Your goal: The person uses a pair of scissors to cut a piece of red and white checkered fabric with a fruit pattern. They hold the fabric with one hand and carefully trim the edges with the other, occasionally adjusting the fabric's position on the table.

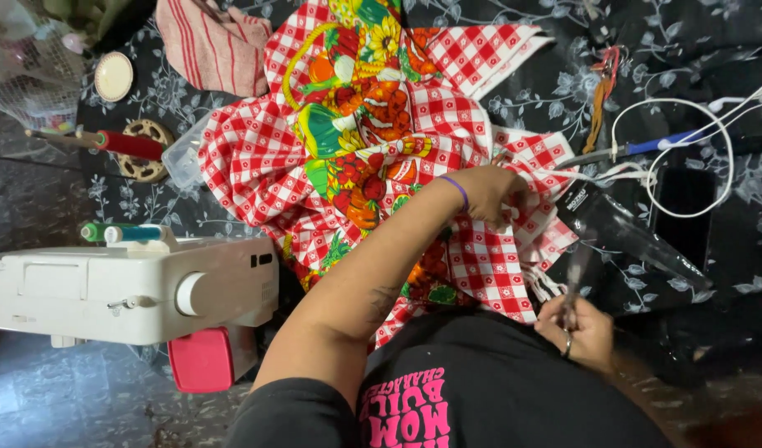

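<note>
Checked cloth (373, 141), red and white with a fruit print, lay spread over the dark floral table cover (547, 91), its folded hem bunched under the left hand (493, 192). Left fingers were curled down onto that hem, pinching it; whether they enclosed anything else could not be told. Right hand (582, 332) sat near the body, just below the hem, fingers closed round the handles of scissors (576, 278), whose blades pointed up toward the left fingertips but were motion-blurred. Risk, as judged: blades so close to the pinching fingers could nick them, or bite into the cloth beyond any loose threads, if the hem slipped. Beyond the fingers to the right: a clear ruler (630, 236), a blue-handled tool (638, 148), a white cable (713, 158), a dark phone (684, 216). Well apart to the left: a sewing machine (132, 290), thread spools (124, 233), a striped towel (215, 46). The cut point itself was hidden by blur; the right forearm was cropped by the frame.
</note>
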